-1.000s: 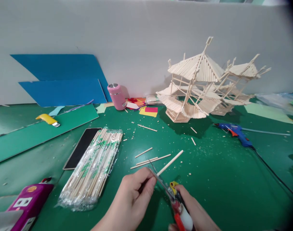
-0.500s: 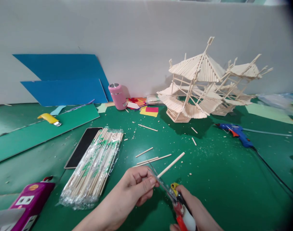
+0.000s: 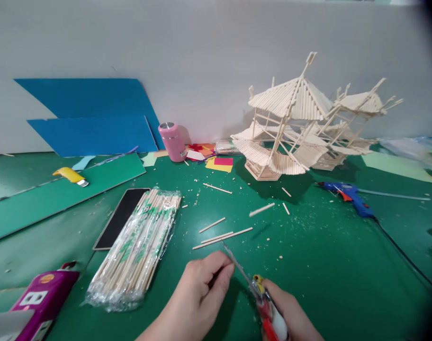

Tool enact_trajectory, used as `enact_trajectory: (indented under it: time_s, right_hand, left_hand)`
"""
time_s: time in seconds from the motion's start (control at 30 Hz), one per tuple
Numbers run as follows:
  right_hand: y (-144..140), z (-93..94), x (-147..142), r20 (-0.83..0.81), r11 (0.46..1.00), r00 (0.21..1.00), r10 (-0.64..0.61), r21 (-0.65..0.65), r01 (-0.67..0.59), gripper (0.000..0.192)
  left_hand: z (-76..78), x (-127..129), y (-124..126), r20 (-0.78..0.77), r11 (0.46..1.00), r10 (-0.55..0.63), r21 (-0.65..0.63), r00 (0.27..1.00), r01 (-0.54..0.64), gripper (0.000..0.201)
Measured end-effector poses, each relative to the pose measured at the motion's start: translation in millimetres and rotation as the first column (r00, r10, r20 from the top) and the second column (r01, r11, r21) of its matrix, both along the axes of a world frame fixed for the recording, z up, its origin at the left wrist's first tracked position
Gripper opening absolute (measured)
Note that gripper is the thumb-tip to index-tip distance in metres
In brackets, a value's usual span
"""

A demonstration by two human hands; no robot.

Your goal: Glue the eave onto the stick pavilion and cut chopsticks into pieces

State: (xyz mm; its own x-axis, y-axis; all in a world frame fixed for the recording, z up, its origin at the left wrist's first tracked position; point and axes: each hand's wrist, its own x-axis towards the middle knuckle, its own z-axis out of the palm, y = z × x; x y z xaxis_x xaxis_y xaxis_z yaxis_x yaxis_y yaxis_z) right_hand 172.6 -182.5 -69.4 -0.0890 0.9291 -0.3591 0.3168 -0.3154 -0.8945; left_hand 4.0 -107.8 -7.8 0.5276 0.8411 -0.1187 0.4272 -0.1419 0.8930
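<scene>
My right hand [image 3: 285, 308] grips a pair of scissors [image 3: 255, 286] with red and white handles and a yellow part near the pivot. The long thin blades look closed and point up and left. Beside their tips, my left hand [image 3: 205, 293] is pinched closed; whatever lies between its thumb and fingers is hidden. Beyond the blades a short piece of wooden stick [image 3: 262, 210] appears slightly blurred, with a shadow apart from it, seemingly above the table. Several thin sticks [image 3: 223, 238] lie on the green tabletop just ahead of my left hand.
A stick-built pavilion model [image 3: 290, 102] stands at the back right. A blue glue gun [image 3: 349, 194] trails its cord on the right. On the left are bagged sticks [image 3: 138, 251], a dark tablet [image 3: 120, 220], a yellow cutter [image 3: 69, 175] and a purple power strip [image 3: 45, 298]. A pink flask [image 3: 173, 142] stands behind.
The scissor blades have closed. The stick piece that stuck out past my left fingers has come off and moved up, away from the hand. My left hand has turned slightly.
</scene>
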Motion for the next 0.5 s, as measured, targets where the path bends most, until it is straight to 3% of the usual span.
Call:
enact_trajectory:
  time_s: [0.17,0.3,0.4,0.5]
  right_hand:
    - [1.0,7.6,4.6,0.135,1.0,0.991,-0.023,0.024,0.02,0.027]
    - [4.6,15.7,21.1,0.267,0.994,0.959,-0.093,0.083,0.074,0.024]
    - [10.5,15.3,40.4,0.451,0.992,0.884,-0.12,0.1,0.083,0.024]
    - [13.4,4.6,64.4,0.645,0.992,0.754,-0.12,0.105,0.068,0.036]
  left_hand:
    - [-4.0,-1.8,4.5,0.015,0.991,0.098,-0.088,0.995,-0.096,0.027]
    - [-9.5,-1.5,7.3,0.098,0.961,0.205,-0.207,0.974,-0.181,0.025]
    - [-12.8,1.1,9.4,0.171,0.903,0.277,-0.383,0.945,-0.196,0.024]
    - [-16.8,4.6,12.3,0.242,0.808,0.374,-0.559,0.895,-0.186,0.021]
